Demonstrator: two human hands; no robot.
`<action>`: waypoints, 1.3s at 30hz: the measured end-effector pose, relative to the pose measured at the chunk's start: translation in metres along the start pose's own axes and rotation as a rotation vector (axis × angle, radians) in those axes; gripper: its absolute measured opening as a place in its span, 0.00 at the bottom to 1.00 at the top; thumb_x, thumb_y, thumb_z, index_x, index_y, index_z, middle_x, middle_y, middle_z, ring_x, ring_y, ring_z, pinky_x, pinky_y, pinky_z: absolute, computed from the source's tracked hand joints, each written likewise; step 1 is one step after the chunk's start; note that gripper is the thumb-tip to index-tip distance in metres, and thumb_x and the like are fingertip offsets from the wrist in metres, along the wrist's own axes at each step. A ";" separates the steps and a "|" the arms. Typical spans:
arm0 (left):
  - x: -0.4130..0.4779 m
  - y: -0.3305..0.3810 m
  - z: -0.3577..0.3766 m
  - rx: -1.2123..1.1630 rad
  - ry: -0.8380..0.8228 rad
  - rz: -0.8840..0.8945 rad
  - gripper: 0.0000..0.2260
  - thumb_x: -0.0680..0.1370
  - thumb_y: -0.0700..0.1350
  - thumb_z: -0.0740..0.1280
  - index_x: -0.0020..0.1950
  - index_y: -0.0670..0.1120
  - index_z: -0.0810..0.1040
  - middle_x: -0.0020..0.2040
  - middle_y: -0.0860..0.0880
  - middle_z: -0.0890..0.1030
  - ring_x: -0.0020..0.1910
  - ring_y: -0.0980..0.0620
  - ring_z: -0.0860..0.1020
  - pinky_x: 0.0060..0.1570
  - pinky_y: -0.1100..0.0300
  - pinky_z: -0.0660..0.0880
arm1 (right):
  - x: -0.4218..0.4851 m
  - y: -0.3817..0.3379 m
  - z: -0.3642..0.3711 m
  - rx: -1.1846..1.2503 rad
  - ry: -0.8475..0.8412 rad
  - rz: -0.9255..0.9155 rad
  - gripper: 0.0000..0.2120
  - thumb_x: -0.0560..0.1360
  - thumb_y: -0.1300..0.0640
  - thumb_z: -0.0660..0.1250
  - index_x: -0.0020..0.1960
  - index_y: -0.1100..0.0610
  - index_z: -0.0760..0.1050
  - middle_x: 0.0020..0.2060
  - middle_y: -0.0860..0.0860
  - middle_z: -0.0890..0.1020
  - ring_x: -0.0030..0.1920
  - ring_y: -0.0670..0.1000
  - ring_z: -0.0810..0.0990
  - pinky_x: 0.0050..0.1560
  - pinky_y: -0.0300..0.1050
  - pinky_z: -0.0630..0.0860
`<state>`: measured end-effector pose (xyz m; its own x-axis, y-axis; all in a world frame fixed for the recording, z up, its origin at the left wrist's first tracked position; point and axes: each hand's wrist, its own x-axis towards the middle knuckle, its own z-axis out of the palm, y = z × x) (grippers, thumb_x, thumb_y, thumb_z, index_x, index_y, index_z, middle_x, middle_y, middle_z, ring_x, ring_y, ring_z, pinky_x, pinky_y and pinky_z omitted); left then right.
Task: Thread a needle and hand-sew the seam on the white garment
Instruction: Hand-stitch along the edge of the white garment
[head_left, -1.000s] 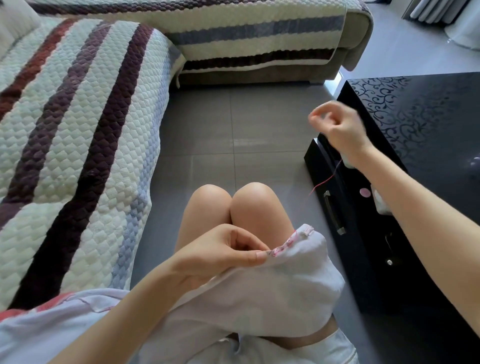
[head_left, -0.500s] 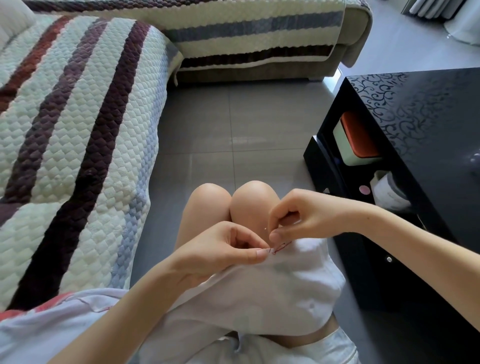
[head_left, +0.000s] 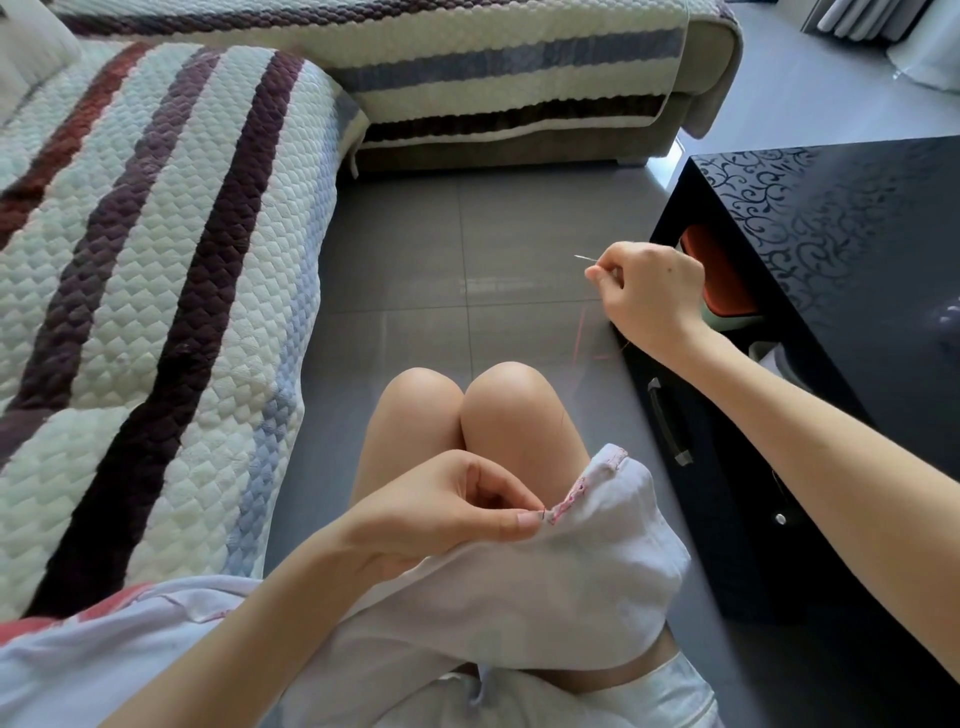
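While the left hand (head_left: 457, 512) pinches the folded edge of the white garment (head_left: 571, 566) between thumb and forefinger, the right hand (head_left: 649, 296) is raised well apart from it, out over the grey tiled floor (head_left: 467, 244) and just beside the black bench (head_left: 831, 218). The right hand's fingers are curled, thumb and forefinger clamped on the needle (head_left: 583, 258), whose bare tip points up and to the left, away from the hand. A thin red thread (head_left: 583, 332) shows faintly below that hand, running down toward the knees (head_left: 467, 400); where it reaches the cloth cannot be traced.

The garment lies over the person's lap and thighs, trailing to the lower left. Its seam (head_left: 576, 488), marked by pink stitches, runs from the tip of the left thumb up to the raised corner of the cloth.

The bench has a glossy top with a swirling pattern. An open compartment under the top holds a box (head_left: 711, 280) with an orange lid, partly hidden behind the right hand; something white sits lower in the same opening, too hidden to name. Below is a drawer front with a dark handle (head_left: 667, 421). To the left stands a sofa (head_left: 156, 260) under a quilted cover striped in cream, blue, maroon and dark purple.
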<state>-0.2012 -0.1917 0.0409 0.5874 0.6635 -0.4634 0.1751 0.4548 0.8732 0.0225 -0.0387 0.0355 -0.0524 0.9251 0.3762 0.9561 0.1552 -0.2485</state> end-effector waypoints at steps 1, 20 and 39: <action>0.000 0.001 0.000 -0.001 -0.010 0.001 0.01 0.72 0.40 0.74 0.41 0.45 0.86 0.40 0.48 0.84 0.40 0.57 0.79 0.45 0.66 0.75 | 0.002 0.005 0.006 -0.069 0.026 -0.001 0.11 0.78 0.54 0.64 0.47 0.60 0.80 0.42 0.57 0.83 0.46 0.61 0.80 0.38 0.46 0.63; 0.001 0.003 -0.002 -0.011 0.015 0.014 0.07 0.74 0.35 0.71 0.40 0.45 0.84 0.35 0.54 0.82 0.36 0.62 0.78 0.42 0.70 0.73 | -0.074 -0.038 -0.049 0.610 -1.231 -0.241 0.13 0.75 0.46 0.68 0.46 0.56 0.83 0.40 0.55 0.84 0.41 0.52 0.80 0.45 0.54 0.76; -0.002 0.001 -0.005 -0.033 0.049 0.016 0.03 0.71 0.41 0.73 0.42 0.43 0.85 0.39 0.48 0.83 0.39 0.57 0.79 0.44 0.66 0.76 | -0.086 -0.028 -0.051 0.671 -1.024 -0.182 0.09 0.75 0.47 0.69 0.49 0.50 0.82 0.27 0.46 0.68 0.30 0.44 0.65 0.33 0.39 0.63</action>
<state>-0.2058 -0.1896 0.0417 0.5500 0.6988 -0.4573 0.1397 0.4628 0.8754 0.0148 -0.1402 0.0553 -0.6592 0.6692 -0.3431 0.5900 0.1774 -0.7877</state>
